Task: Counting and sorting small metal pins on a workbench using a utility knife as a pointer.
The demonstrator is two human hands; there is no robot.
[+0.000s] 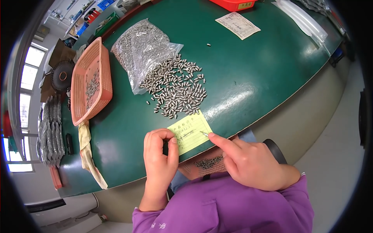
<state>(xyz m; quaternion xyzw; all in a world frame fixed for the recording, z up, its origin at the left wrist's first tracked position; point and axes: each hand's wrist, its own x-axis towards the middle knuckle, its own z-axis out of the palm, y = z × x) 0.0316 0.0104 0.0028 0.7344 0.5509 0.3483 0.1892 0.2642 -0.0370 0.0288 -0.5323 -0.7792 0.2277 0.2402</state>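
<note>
A yellow card (193,142) with printed lines and handwriting lies at the table's near edge, below a spread of small silver bullet-shaped metal parts (180,92). My left hand (160,157) is at the card's left edge, fingers curled and thumb against the index finger, closed on that edge. My right hand (252,161) comes over the card's right side with its index finger stretched and its other fingers folded. A small pointed silver piece (204,134) shows at that fingertip; whether it is a metal part or a pen tip I cannot tell.
A clear plastic bag (136,42) of parts spills onto the green table (248,70). To its left stands a pink basket (105,83) holding parts, with a cloth (88,155) nearby. A paper slip (237,25) and red bin (233,4) are farther back. Another basket (188,169) sits below the near edge.
</note>
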